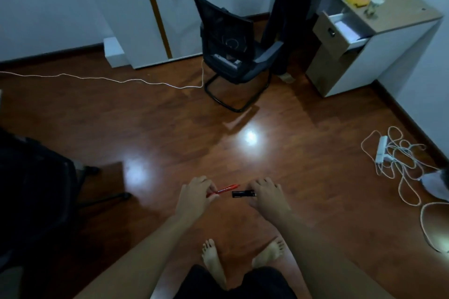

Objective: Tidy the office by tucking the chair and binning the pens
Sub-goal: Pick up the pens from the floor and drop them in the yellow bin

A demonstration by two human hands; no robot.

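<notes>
Bare feet (213,260) stand on the wooden floor (170,128) at six o'clock. Above them, the left hand (194,195) pinches a red pen (224,189) whose tip points toward two o'clock; the right hand (267,193) is closed on a black pen (243,194) jutting toward nine o'clock. At one o'clock, the desk's open drawer (340,29) holds white paper. A black chair (233,56) stands at twelve o'clock.

The floor (279,153) is red-brown wood planks, the chair (233,56) black mesh. One pen (224,189) is red, the other (243,194) black. White cords (398,160) lie right; the cabinet (150,19) is white with a brown stripe.
</notes>
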